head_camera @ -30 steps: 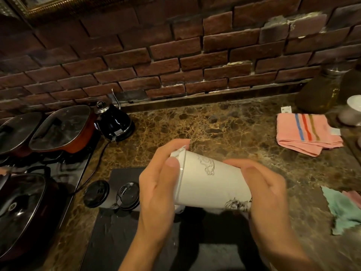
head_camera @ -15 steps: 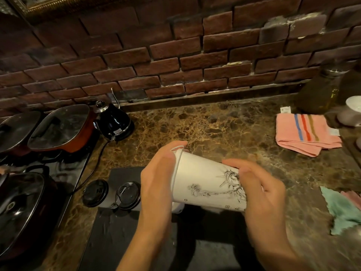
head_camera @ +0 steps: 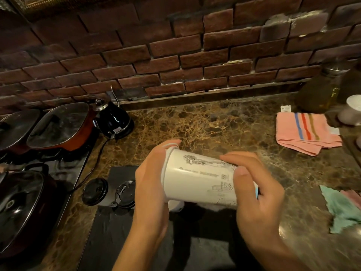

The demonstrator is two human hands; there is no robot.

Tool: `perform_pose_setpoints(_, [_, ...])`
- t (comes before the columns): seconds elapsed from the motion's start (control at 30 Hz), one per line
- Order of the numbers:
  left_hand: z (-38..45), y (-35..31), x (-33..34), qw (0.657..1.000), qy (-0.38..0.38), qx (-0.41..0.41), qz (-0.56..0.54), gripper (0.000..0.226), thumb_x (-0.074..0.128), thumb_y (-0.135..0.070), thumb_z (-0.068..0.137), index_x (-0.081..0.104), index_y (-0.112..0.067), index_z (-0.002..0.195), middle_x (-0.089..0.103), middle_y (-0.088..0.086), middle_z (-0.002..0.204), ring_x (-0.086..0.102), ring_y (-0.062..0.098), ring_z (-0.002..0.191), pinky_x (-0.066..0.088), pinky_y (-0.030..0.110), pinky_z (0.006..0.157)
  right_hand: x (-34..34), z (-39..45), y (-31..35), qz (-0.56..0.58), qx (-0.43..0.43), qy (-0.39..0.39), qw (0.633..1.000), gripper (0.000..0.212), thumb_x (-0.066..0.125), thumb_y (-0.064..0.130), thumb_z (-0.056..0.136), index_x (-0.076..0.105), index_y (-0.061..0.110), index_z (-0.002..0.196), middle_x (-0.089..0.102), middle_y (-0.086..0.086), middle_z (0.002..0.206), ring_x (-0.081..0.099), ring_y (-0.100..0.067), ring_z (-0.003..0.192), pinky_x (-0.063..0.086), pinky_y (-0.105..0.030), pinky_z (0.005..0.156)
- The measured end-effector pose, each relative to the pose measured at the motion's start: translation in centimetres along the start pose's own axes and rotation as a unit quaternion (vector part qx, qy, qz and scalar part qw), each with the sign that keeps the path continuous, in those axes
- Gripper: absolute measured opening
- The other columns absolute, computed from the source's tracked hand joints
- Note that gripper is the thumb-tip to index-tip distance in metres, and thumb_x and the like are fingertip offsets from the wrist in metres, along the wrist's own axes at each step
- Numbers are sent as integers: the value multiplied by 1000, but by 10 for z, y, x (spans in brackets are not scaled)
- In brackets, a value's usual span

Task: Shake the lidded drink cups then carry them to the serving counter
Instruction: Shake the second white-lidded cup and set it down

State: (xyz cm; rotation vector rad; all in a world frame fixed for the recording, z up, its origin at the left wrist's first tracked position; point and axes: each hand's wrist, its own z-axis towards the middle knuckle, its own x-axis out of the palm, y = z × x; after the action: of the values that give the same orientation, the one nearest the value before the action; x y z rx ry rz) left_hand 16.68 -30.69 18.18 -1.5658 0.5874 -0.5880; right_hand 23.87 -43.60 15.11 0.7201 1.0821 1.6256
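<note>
One white cup (head_camera: 197, 182) with black drawings on it lay on its side in the air, above a dark mat (head_camera: 121, 231) on the brown stone surface (head_camera: 214, 126). Two hands held it. The left hand (head_camera: 151, 192) pressed flat over the lid end, fingers curled over the rim. The right hand (head_camera: 256, 194) was wrapped round the bottom end, thumb on top. The lid itself was hidden by the left hand.

Two more cups with dark lids (head_camera: 95, 191) stood side by side at the mat's left edge; the nearer one (head_camera: 125, 193) was partly behind the left hand. A small white thing under the held cup was too hidden to make out.

Three pans with glass lids (head_camera: 58, 126) sat at the left, two cut off by the edge. One black kettle (head_camera: 113, 120) stood beside them. One pink striped cloth (head_camera: 306, 132) lay at the right, and one green cloth (head_camera: 341, 210) nearer. A dark jar (head_camera: 320, 90) at the far right was blurry.
</note>
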Motion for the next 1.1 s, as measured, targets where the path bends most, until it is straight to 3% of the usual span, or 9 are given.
perform_pose_setpoints(0.13, [-7,4,-2,988,18,141,67,34,47,-35,93,68,-18,114,71,3,103,70,18,90,57,33,65,4,6,-5,168,308,10,936,32,46,14,93,73,14,76,67,1,65,59,-13,52,37,-20,36])
perform_pose_setpoints(0.2, [-6,8,-4,984,22,152,88,39,46,-42,90,68,-21,115,69,4,106,69,25,94,56,42,68,2,7,-10,174,356,41,917,30,47,13,93,72,12,76,65,0,62,54,-13,47,31,-18,35])
perform_pose_setpoints(0.33, [-3,0,-2,998,-21,51,33,26,49,-18,98,72,-15,108,74,-9,93,69,1,76,52,19,58,-2,3,-6,63,138,79,985,26,48,32,88,71,21,92,68,6,90,65,-7,82,50,-17,60])
perform_pose_setpoints(0.43, [1,-1,-4,998,-3,-63,-20,26,52,-21,96,77,-26,97,74,-5,86,68,6,67,47,27,60,-3,-1,-9,-32,-4,83,996,28,45,27,92,68,15,100,64,3,101,62,-11,96,45,-12,76])
perform_pose_setpoints(0.57, [-3,-4,0,1000,10,5,21,26,49,-29,98,74,-30,104,74,5,97,69,13,77,49,31,60,-3,-2,-9,55,122,45,990,28,46,28,93,74,24,91,71,3,93,67,-15,87,51,-22,68])
perform_pose_setpoints(0.73, [0,-4,-4,993,38,82,70,45,49,-50,85,71,-26,115,73,-8,109,70,13,91,55,34,73,-2,0,-10,166,290,38,942,31,47,22,89,76,13,87,74,-9,86,68,-30,80,52,-48,61])
perform_pose_setpoints(0.83, [-2,-5,-4,994,47,101,-1,60,63,-67,73,66,-31,121,70,-4,118,68,18,104,56,44,84,-2,4,-3,220,376,27,900,27,50,11,94,75,8,83,68,-15,77,61,-31,65,46,-38,54])
perform_pose_setpoints(1.0, [-9,3,9,981,108,109,-121,77,86,-54,59,56,-37,128,63,0,126,62,25,116,54,42,90,6,4,9,405,537,84,735,29,46,24,91,70,10,86,64,-15,75,56,-24,56,39,-24,37])
perform_pose_setpoints(1.1, [-9,4,13,980,93,96,-148,80,91,-47,55,53,-43,126,65,-1,123,67,22,108,58,37,80,7,-4,9,407,499,140,752,43,41,35,96,77,14,88,69,-17,78,61,-29,63,43,-28,42])
